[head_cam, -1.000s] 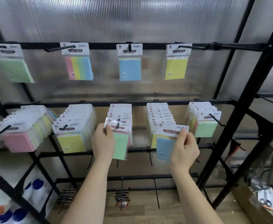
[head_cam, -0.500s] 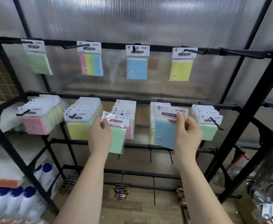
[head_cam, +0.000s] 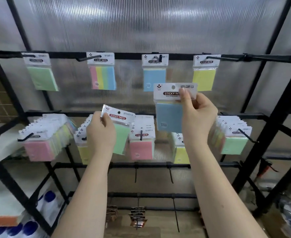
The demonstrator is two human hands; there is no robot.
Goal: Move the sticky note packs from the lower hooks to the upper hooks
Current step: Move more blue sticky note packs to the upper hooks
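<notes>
1. Right now the right hand (head_cam: 197, 115), right of centre in the frame, pinches the white header card of a blue sticky note pack in clear wrap (head_cam: 169, 115), thumb on the front and fingers curled behind.
2. That blue pack hangs free between the two rails, its top overlapping the blue pack on the upper rail (head_cam: 154, 73).
3. Left of centre, the left hand (head_cam: 101, 134) pinches the top left corner of a green sticky note pack with a white header (head_cam: 121, 130), tilted and off its hook.
4. Behind it, the lower black rail (head_cam: 241, 115) carries thick rows of packs, a pink-fronted one (head_cam: 141, 145) at centre.
5. Across the upper black rail (head_cam: 127, 55) hang single packs: green (head_cam: 40, 73), striped multicolour (head_cam: 102, 73), blue and yellow (head_cam: 205, 73).
</notes>
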